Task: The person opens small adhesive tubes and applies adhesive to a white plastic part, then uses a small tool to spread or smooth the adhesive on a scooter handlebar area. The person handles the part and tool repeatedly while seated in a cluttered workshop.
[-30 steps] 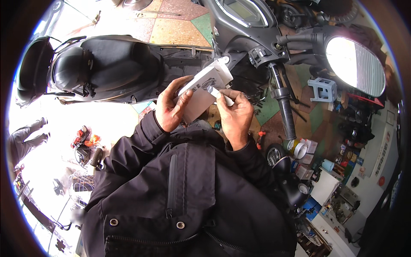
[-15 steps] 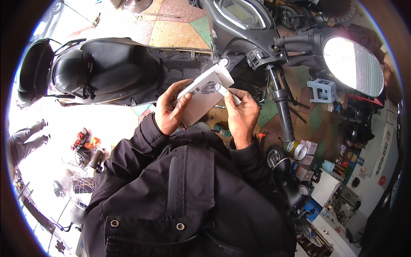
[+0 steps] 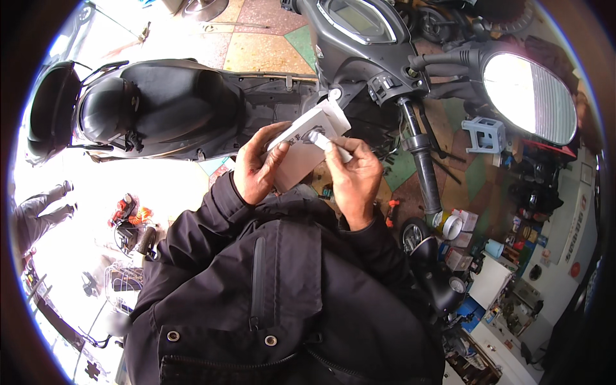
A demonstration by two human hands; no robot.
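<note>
My left hand [image 3: 258, 165] is closed round the near-left side of a white cardboard box [image 3: 296, 168], thumb on its upper face. The box is tilted, its far end open with a raised flap [image 3: 337, 115], and a dark printed picture marks the face. Between the thumb and fingers of my right hand [image 3: 356, 179] is a small white piece [image 3: 319, 140], resting over the printed picture. Whether that piece is paper or plastic, I cannot make out. What the box contains is hidden.
A dark scooter spans the far side, with its seat [image 3: 173, 96] left and its handlebar grip [image 3: 425, 176] right of my hands. A round mirror [image 3: 529, 96] juts out at upper right. A blue-grey stool [image 3: 484, 136] and stacked boxes [image 3: 457, 260] stand on the right.
My right hand has moved left and slightly nearer, bringing the small white piece further over the box's printed face. The left hand and box have hardly moved.
</note>
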